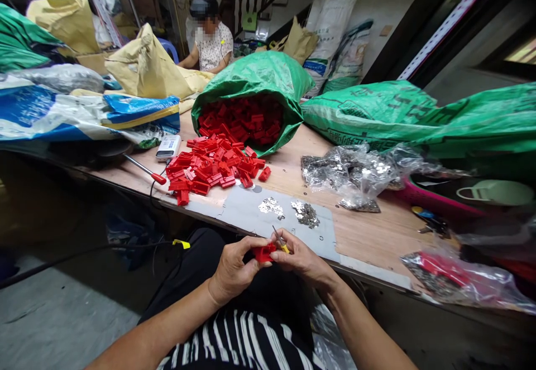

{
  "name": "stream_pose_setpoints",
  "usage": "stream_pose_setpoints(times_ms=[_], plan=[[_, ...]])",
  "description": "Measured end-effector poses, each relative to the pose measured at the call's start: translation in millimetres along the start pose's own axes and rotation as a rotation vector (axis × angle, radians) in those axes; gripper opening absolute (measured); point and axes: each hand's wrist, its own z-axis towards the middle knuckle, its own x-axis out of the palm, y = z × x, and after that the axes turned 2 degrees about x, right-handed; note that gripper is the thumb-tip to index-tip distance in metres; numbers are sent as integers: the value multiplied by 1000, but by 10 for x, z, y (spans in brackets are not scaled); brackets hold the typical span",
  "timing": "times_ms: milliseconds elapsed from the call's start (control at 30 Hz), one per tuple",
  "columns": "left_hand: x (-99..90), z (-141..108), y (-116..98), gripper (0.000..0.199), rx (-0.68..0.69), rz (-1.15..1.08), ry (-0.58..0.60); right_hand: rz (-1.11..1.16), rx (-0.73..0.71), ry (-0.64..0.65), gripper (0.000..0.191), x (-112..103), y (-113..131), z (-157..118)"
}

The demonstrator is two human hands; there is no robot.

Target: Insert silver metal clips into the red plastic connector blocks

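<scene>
Just in front of the table edge, my left hand (pixel 237 267) grips a small red plastic part (pixel 263 253) between thumb and fingers. My right hand (pixel 299 255) meets it from the other side, its fingers closed on a small yellow-handled tool (pixel 285 247). The tool's thin metal shaft points up and left, above the red part. On the grey mat (pixel 243 214) beyond my hands lie two little heaps, one of shiny metal pieces (pixel 271 207) and one of darker metal pieces (pixel 305 214). A pile of similar red parts (pixel 209 166) spreads behind the mat's left side.
An open green sack (pixel 259 74) full of red parts lies behind the pile. Clear bags of metal pieces (pixel 355 172) and a pink basket (pixel 439 200) sit to the right. A red-tipped lever (pixel 144 169) juts out at the left. Another person (pixel 211 41) sits across the table.
</scene>
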Motion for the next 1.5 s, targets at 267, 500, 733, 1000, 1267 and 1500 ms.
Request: stream_pose_setpoints(times_ms=[267,500,733,1000,1267,1500], plan=[[-34,47,12,30,-155,-278,23,102,19,49,37,62,26,-1],[-12,153,99,32,-354,-625,-223,-413,-84,-157,32,-111,260,166],[-61,172,133,34,-383,-542,-296,-1384,-126,-583,14,-394,464,547],[-93,168,139,33,-391,-507,-279,-1437,-63,-555,4,-399,484,732],[-97,188,132,33,-399,-499,-293,-1359,-51,-558,6,-451,491,698],[-88,233,117,32,-399,-494,-301,-1169,-128,-496,10,-500,477,649]])
